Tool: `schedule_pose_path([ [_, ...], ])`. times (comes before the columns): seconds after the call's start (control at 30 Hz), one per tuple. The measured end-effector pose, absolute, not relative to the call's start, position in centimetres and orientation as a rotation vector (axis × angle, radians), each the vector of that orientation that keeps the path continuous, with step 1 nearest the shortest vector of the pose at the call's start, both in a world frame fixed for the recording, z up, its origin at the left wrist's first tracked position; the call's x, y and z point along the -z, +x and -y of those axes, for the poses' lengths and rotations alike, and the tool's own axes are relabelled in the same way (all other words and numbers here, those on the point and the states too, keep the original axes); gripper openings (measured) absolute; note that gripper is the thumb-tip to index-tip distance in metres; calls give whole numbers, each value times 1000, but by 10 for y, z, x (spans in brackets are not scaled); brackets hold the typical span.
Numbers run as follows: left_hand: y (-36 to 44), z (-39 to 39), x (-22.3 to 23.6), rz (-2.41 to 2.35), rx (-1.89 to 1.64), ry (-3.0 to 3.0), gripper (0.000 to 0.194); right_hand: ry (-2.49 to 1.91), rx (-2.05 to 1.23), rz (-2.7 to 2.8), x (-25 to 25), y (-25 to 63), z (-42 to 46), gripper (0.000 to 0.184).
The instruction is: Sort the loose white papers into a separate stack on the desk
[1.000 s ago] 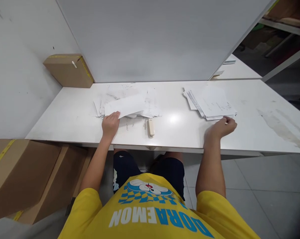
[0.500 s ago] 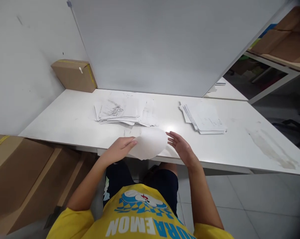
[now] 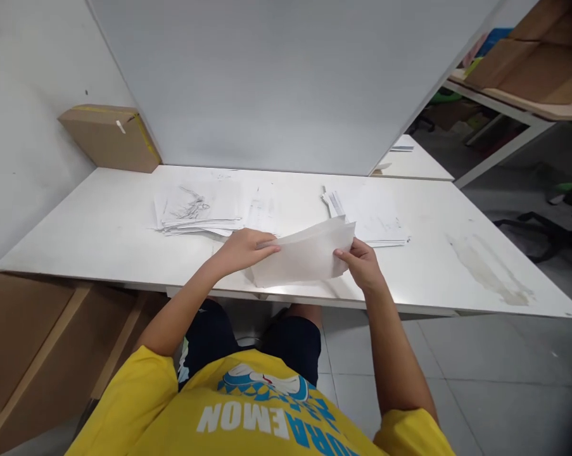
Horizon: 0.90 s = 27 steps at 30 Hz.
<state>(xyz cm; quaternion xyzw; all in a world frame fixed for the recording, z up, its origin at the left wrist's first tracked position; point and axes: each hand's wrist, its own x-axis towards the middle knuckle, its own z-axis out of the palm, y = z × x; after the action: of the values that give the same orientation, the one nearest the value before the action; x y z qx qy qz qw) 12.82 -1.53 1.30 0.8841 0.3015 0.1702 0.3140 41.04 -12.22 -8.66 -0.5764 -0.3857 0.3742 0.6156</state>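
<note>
A few sheets of white paper are held up between both hands, over the front part of the desk. My left hand pinches their left end, and my right hand grips the right end with the thumb on the near face. The sheets' edges are slightly fanned at the upper right. Behind my left hand lies a loose stack of papers, the top one bearing a dark pencil drawing. Beyond my right hand sits a neater paper stack, partly covered by the held sheets. The stapler is hidden from view.
The white desk backs onto a tall grey panel. A closed cardboard box stands in the back left corner. Large cardboard boxes are below the desk's left end. A brownish stain marks the desk's right side.
My left hand has brought paper from the left stack toward the front. My right hand has left the right stack and closed on the paper's other end. The camera view has shifted.
</note>
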Motion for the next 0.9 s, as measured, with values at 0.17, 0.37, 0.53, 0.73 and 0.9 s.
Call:
schedule_pose_path([
  [0.17,151,13,7,-906,-543,2290,29,-1277,-412,649,120,415,145,46],
  [0.37,170,28,29,-939,-576,2177,31,-1332,-353,578,146,425,164,36],
  [0.53,173,39,37,-977,-636,2124,39,-1336,-298,536,150,434,170,36],
  [0.73,169,47,50,-808,-681,2035,42,-1275,-353,584,144,434,176,29],
  [0.9,187,67,82,-670,-1040,1874,55,-1245,-374,635,142,423,171,37],
])
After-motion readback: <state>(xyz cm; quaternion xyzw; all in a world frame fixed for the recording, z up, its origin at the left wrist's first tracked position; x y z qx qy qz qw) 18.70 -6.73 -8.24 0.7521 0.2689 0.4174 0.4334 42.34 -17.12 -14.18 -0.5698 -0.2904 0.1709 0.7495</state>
